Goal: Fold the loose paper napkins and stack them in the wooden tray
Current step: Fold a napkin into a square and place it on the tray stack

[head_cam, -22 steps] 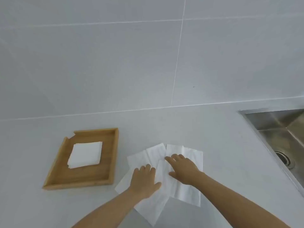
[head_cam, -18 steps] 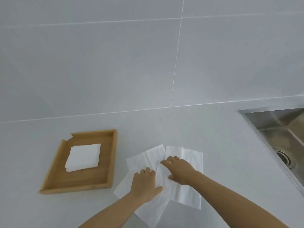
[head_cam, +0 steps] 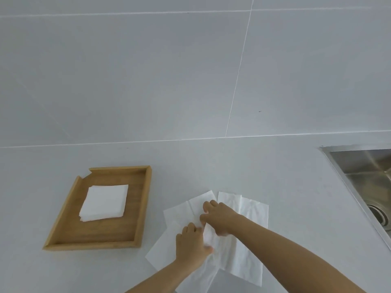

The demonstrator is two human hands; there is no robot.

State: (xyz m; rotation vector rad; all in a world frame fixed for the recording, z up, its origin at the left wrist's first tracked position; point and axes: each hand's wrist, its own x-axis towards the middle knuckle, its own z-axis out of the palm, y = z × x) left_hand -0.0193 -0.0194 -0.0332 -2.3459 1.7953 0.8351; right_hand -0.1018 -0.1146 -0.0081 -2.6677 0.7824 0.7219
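Observation:
Two loose white paper napkins overlap on the grey counter: a left napkin [head_cam: 179, 212] turned at an angle and a right napkin [head_cam: 251, 250]. My left hand [head_cam: 191, 246] presses flat on the left napkin. My right hand [head_cam: 220, 216] pinches the left edge of the right napkin and lifts it off the counter. To the left stands the wooden tray [head_cam: 72, 212] with a small stack of folded napkins [head_cam: 104, 203] lying inside it.
A steel sink [head_cam: 368, 187] with a drain is sunk into the counter at the right edge. A grey tiled wall [head_cam: 190, 70] rises behind the counter.
My right hand has slid left across the right napkin, closed on its left edge and raised it. My left hand stays on the left napkin.

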